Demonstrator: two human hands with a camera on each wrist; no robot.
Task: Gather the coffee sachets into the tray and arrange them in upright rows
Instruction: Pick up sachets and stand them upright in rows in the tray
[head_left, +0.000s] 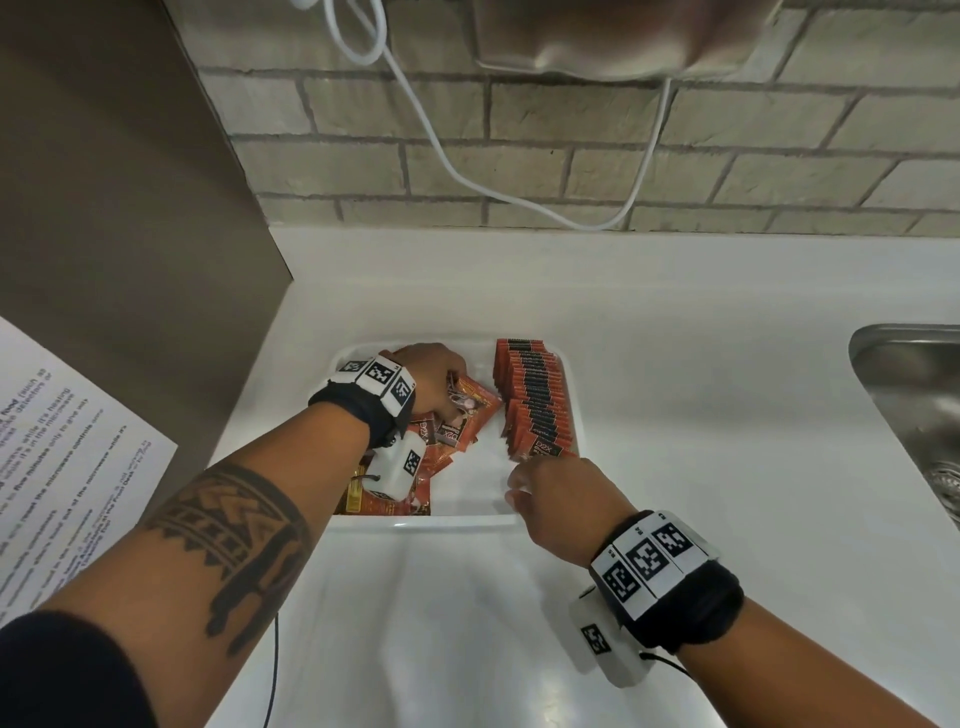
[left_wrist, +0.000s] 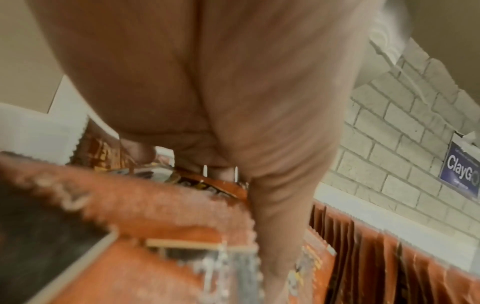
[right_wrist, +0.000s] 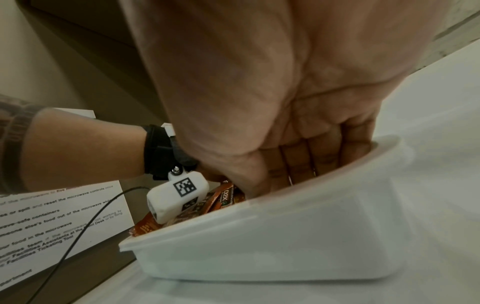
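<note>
Tray (head_left: 457, 519): white plastic, on the white counter (head_left: 701, 415) in front of you, close to the brown cabinet side (head_left: 130, 208).

Upright row (head_left: 535, 400): orange coffee packets with dark bands, standing on edge along the tray's right side, running from the far wall toward you. The same row shows in your left wrist view (left_wrist: 389, 257) as a line of thin orange edges.

Loose packets (head_left: 462, 421): a jumbled heap lying flat and overlapping in the tray's left half, reaching down to the near left corner. Some are visible over the tray rim in your right wrist view (right_wrist: 223, 201).

Left hand (head_left: 431, 374): yours, reaching into the far left of the tray, fingers curled down into the loose packets. From the left wrist view (left_wrist: 207, 102) fingertips touch the heap, though blur keeps you from telling exactly which packet is pinched.

Right hand (head_left: 556, 504): yours, at the near end of the upright row, fingers (right_wrist: 298, 164) straight and close together, dipping inside the tray's near wall (right_wrist: 259, 236) beside the front packet. Nothing is seen held in it.

Also present: steel sink (head_left: 914, 415) at the right edge, brick wall (head_left: 571, 156) with a white cable (head_left: 441, 150), printed notice (head_left: 67, 457) on the cabinet at left.
</note>
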